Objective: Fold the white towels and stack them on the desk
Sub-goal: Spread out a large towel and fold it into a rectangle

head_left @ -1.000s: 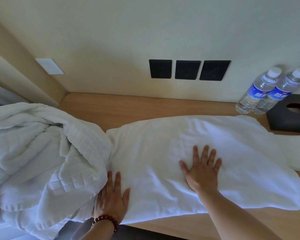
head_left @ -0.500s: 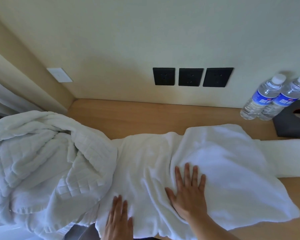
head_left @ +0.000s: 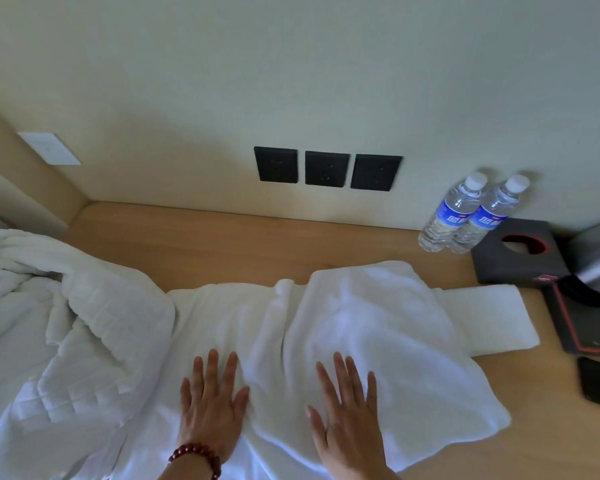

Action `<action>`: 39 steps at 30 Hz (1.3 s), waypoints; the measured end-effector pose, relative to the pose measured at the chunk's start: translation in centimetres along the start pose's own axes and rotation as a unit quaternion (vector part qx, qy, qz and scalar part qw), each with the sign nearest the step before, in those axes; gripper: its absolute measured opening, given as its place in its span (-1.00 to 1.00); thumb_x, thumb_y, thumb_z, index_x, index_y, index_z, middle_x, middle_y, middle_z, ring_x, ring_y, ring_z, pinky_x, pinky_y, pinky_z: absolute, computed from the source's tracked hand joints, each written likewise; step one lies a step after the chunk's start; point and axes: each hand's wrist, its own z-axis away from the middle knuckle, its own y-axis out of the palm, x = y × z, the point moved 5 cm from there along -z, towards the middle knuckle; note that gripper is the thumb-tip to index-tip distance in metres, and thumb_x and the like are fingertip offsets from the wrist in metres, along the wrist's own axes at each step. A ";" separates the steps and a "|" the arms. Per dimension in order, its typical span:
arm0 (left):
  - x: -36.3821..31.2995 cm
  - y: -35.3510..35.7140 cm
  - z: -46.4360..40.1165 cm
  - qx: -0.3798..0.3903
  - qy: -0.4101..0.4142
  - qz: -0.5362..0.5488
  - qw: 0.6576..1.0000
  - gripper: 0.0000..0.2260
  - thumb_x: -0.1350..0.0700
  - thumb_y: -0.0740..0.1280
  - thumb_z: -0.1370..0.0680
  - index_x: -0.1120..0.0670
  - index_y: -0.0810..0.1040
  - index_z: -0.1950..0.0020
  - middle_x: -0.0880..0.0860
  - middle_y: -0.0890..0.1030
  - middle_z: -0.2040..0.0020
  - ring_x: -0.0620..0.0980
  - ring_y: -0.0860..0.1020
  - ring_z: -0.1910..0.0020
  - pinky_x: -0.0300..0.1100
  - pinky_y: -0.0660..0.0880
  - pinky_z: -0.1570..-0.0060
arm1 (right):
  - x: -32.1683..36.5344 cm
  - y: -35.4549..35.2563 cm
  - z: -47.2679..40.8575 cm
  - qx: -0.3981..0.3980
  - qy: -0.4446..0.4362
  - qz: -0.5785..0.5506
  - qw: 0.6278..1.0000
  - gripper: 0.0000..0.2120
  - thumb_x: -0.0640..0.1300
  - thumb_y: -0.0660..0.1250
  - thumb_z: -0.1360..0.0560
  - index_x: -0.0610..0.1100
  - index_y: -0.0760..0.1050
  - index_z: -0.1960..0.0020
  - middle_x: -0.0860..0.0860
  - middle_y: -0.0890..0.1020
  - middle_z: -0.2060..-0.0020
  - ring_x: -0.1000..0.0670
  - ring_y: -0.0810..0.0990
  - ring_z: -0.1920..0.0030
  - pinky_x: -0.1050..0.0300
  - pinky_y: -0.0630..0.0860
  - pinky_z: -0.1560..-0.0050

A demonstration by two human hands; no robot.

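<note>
My white towel (head_left: 361, 334) lies on the light brown desk (head_left: 222, 244), near blue-labelled bottles (head_left: 465, 216) and my dark red bracelet (head_left: 196, 457).

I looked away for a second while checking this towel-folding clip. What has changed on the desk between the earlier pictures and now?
The right hand slid leftward across the spread towel, bunching it into a ridge near the middle. The left hand stayed flat on the towel's left part. Neither hand gripped anything. The crumpled towel pile, the folded towel and the two water bottles stayed put.
</note>
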 end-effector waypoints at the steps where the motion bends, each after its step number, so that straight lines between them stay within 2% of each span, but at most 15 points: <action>1: 0.0 0.3 -0.1 -0.003 -0.005 0.002 1.000 -0.32 -0.39 -0.37 -0.52 -0.20 -0.14 -0.62 -0.03 -0.10 -0.64 0.06 -0.16 -0.61 0.14 -0.04 -0.55 | -1.1 -1.3 -0.1 -0.035 0.006 -0.009 0.999 -0.42 0.17 0.12 -0.59 -0.04 0.33 -0.55 -0.11 0.24 -0.58 -0.16 0.22 -0.57 -0.35 0.13 -0.47; 4: -0.2 0.6 -0.7 -0.030 -0.016 0.019 0.999 -0.31 -0.34 -0.22 -0.59 -0.03 0.23 -0.59 0.05 0.24 -0.58 0.17 0.19 -0.55 0.26 0.21 -0.41 | -6.9 -5.2 -2.1 -0.111 0.102 -0.031 0.988 -0.46 0.13 -0.03 -0.66 -0.08 0.31 -0.55 -0.11 0.26 -0.57 -0.13 0.20 -0.58 -0.30 0.08 -0.53; 6: -0.6 0.6 -0.7 -0.093 -0.006 0.027 0.995 -0.31 -0.30 -0.15 -0.62 0.11 0.42 -0.47 0.14 0.41 -0.49 0.25 0.35 -0.45 0.27 0.28 -0.31 | -12.0 -7.0 -4.1 -0.124 0.174 -0.017 0.977 -0.43 0.14 -0.10 -0.68 -0.10 0.31 -0.55 -0.11 0.28 -0.56 -0.14 0.22 -0.57 -0.28 0.08 -0.54; 8: -1.2 0.2 -0.5 -0.151 -0.008 0.029 0.988 -0.31 -0.27 -0.12 -0.62 0.17 0.50 -0.41 0.18 0.47 -0.44 0.28 0.41 -0.39 0.27 0.29 -0.28 | -17.0 -8.4 -6.1 -0.086 0.224 0.004 0.971 -0.31 0.23 -0.26 -0.65 -0.10 0.33 -0.54 -0.10 0.32 -0.54 -0.16 0.23 -0.56 -0.26 0.11 -0.53; 10: -1.6 -0.1 -0.2 -0.185 -0.015 0.028 0.982 -0.32 -0.25 -0.11 -0.62 0.18 0.53 -0.37 0.19 0.49 -0.41 0.29 0.43 -0.37 0.27 0.30 -0.27 | -21.5 -8.8 -7.6 0.001 0.232 0.019 0.973 -0.15 0.33 -0.43 -0.55 -0.04 0.26 -0.58 -0.04 0.26 -0.57 -0.13 0.15 -0.59 -0.20 0.08 -0.56; 13: -1.7 0.1 0.1 -0.218 -0.012 0.014 0.976 -0.40 -0.17 -0.03 -0.62 0.18 0.58 -0.34 0.21 0.53 -0.37 0.30 0.47 -0.34 0.27 0.32 -0.24 | -25.6 -8.4 -8.8 0.114 0.173 0.066 0.976 -0.17 0.32 -0.49 -0.47 0.12 0.05 -0.62 0.04 0.05 -0.63 -0.09 -0.05 -0.62 -0.10 -0.05 -0.58; 16: -1.5 0.4 -0.1 -0.232 0.003 0.006 0.973 -0.43 -0.10 0.00 -0.58 0.21 0.61 -0.29 0.24 0.55 -0.33 0.31 0.48 -0.31 0.29 0.34 -0.22 | -27.4 -7.7 -9.5 0.139 0.140 0.072 0.978 -0.07 0.40 -0.64 -0.39 0.17 0.00 -0.62 0.07 0.02 -0.63 -0.07 -0.08 -0.63 -0.09 -0.10 -0.58; 18: -1.6 0.5 0.0 -0.247 0.011 0.005 0.969 -0.44 -0.10 -0.03 -0.59 0.14 0.61 -0.30 0.25 0.56 -0.31 0.32 0.50 -0.29 0.31 0.35 -0.19 | -28.0 -7.2 -9.6 0.123 0.150 0.061 0.979 -0.12 0.39 -0.59 -0.43 0.17 0.03 -0.62 0.09 0.06 -0.62 -0.05 -0.06 -0.62 -0.09 -0.12 -0.58; 19: -1.9 0.2 0.2 -0.259 0.014 0.007 0.966 -0.49 -0.10 -0.03 -0.59 0.00 0.55 -0.37 0.25 0.56 -0.31 0.32 0.50 -0.28 0.30 0.35 -0.19 | -28.2 -7.1 -9.6 0.115 0.160 0.054 0.979 -0.19 0.35 -0.52 -0.48 0.17 0.05 -0.61 0.09 0.07 -0.62 -0.04 -0.06 -0.62 -0.09 -0.13 -0.57; 21: -2.5 -0.3 0.5 -0.277 0.028 0.012 0.960 -0.52 -0.07 -0.01 -0.58 -0.25 0.27 -0.52 0.26 0.57 -0.30 0.32 0.50 -0.28 0.25 0.35 -0.19 | -28.7 -6.7 -9.3 0.108 0.182 0.054 0.976 -0.27 0.27 -0.45 -0.51 0.18 0.02 -0.62 0.12 0.03 -0.62 -0.04 -0.10 -0.62 -0.09 -0.19 -0.57; 22: -2.5 -0.4 0.4 -0.277 0.031 0.016 0.960 -0.50 -0.07 0.00 -0.58 -0.30 0.17 -0.54 0.26 0.57 -0.30 0.32 0.51 -0.28 0.24 0.35 -0.19 | -29.0 -6.5 -9.0 0.111 0.189 0.061 0.974 -0.28 0.27 -0.44 -0.51 0.20 -0.01 -0.62 0.14 0.00 -0.62 -0.03 -0.13 -0.62 -0.09 -0.22 -0.56; 27: -2.7 -0.4 0.1 -0.248 0.029 0.011 0.968 -0.48 -0.07 -0.01 -0.57 -0.28 0.16 -0.56 0.28 0.59 -0.26 0.33 0.53 -0.24 0.12 0.35 -0.22 | -32.9 -7.6 -6.1 0.108 0.237 0.083 0.962 -0.39 0.26 -0.38 -0.58 0.23 -0.09 -0.62 0.15 -0.09 -0.62 0.01 -0.22 -0.61 -0.09 -0.26 -0.56; 31: -4.0 -0.9 0.0 -0.214 0.073 -0.013 0.974 -0.44 -0.06 -0.02 -0.54 -0.29 0.10 -0.57 0.31 0.54 -0.31 0.37 0.47 -0.30 0.26 0.34 -0.20 | -36.1 -9.1 -4.4 0.122 0.294 0.084 0.944 -0.48 0.19 -0.23 -0.65 0.24 -0.14 -0.61 0.16 -0.13 -0.62 0.03 -0.22 -0.61 -0.13 -0.23 -0.57; 37: -5.9 -1.2 -1.1 -0.217 0.030 -0.008 0.976 -0.48 -0.05 -0.02 -0.57 -0.30 0.17 -0.55 0.30 0.58 -0.26 0.34 0.52 -0.24 0.23 0.38 -0.15 | -36.5 -9.2 -4.5 0.141 0.301 0.083 0.939 -0.48 0.18 -0.21 -0.67 0.24 -0.16 -0.61 0.14 -0.15 -0.62 0.01 -0.23 -0.61 -0.15 -0.23 -0.57; 39: -5.6 -1.2 -2.3 -0.142 0.020 0.047 0.988 -0.47 -0.04 0.00 -0.56 -0.31 0.19 -0.54 0.30 0.59 -0.26 0.34 0.53 -0.24 0.23 0.38 -0.16 | -36.4 -9.2 -4.8 0.160 0.313 0.073 0.933 -0.48 0.19 -0.21 -0.67 0.23 -0.17 -0.62 0.11 -0.18 -0.63 0.00 -0.25 -0.61 -0.19 -0.24 -0.57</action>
